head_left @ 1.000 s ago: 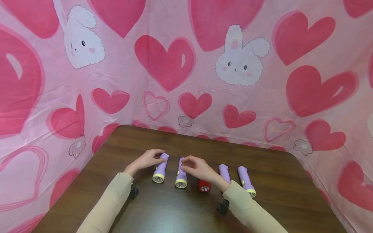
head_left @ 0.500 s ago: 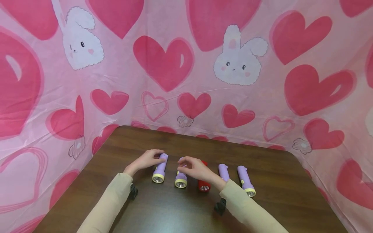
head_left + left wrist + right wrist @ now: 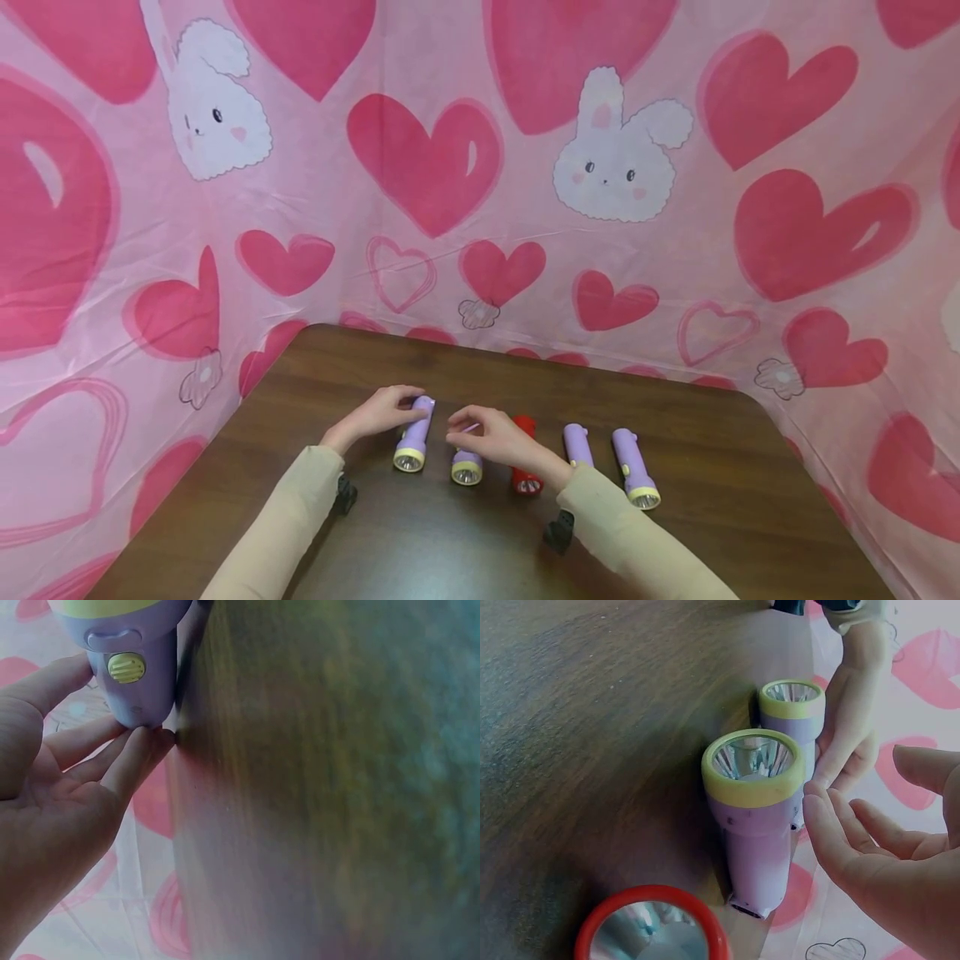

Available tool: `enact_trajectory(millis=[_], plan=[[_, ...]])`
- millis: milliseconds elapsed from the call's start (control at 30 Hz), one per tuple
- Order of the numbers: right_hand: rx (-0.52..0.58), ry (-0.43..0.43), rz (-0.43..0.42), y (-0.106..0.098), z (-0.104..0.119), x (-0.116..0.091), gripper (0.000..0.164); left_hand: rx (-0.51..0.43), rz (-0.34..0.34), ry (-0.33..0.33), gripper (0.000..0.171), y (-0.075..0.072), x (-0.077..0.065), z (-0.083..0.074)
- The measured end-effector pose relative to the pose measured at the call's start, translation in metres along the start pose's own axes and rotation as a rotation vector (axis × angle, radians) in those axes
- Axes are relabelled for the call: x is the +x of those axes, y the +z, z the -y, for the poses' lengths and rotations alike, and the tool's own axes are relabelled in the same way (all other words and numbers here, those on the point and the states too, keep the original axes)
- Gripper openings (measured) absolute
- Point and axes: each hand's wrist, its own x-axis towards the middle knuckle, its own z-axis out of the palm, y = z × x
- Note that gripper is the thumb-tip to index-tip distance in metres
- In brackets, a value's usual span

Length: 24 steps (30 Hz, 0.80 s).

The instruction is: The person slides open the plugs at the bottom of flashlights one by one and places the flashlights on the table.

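Observation:
A purple flashlight (image 3: 415, 435) with a yellow head lies at the left end of a row. My left hand (image 3: 378, 412) grips its tail end; in the left wrist view the thumb is at the side of its body (image 3: 139, 686) and the fingertips are at its end. My right hand (image 3: 498, 437) is over the second purple flashlight (image 3: 467, 468), hiding most of its body. Seen from the right wrist, the right fingers are loosely curved beside this flashlight (image 3: 757, 840), apart from it, holding nothing. A red flashlight (image 3: 528, 482) lies just right of it, partly behind the right hand.
Two more purple flashlights, one (image 3: 576, 442) partly covered by the right forearm and one (image 3: 633, 467) at the right end, lie on the brown wooden table (image 3: 420, 550). A pink cloth (image 3: 420, 367) with hearts and rabbits hangs behind the table.
My right hand has drifted left over the second purple flashlight, uncovering more of the red one and the purple ones at right. The left hand stays on its flashlight.

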Motion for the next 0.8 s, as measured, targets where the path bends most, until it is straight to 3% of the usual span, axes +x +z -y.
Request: enact_trajectory(millis=[300, 600, 800], plan=[[-0.013, 0.003, -0.006, 0.0, 0.004, 0.002, 0.037, -0.008, 0.0, -0.009, 0.053, -0.001, -0.001, -0.003], [0.001, 0.073, 0.014, 0.005, 0.01, 0.005, 0.038, -0.022, 0.004, -0.027, 0.053, 0.001, -0.003, -0.003], [-0.064, 0.053, -0.004, 0.011, 0.015, 0.01, 0.037, -0.023, 0.004, -0.017, 0.053, -0.001, -0.004, -0.001]])
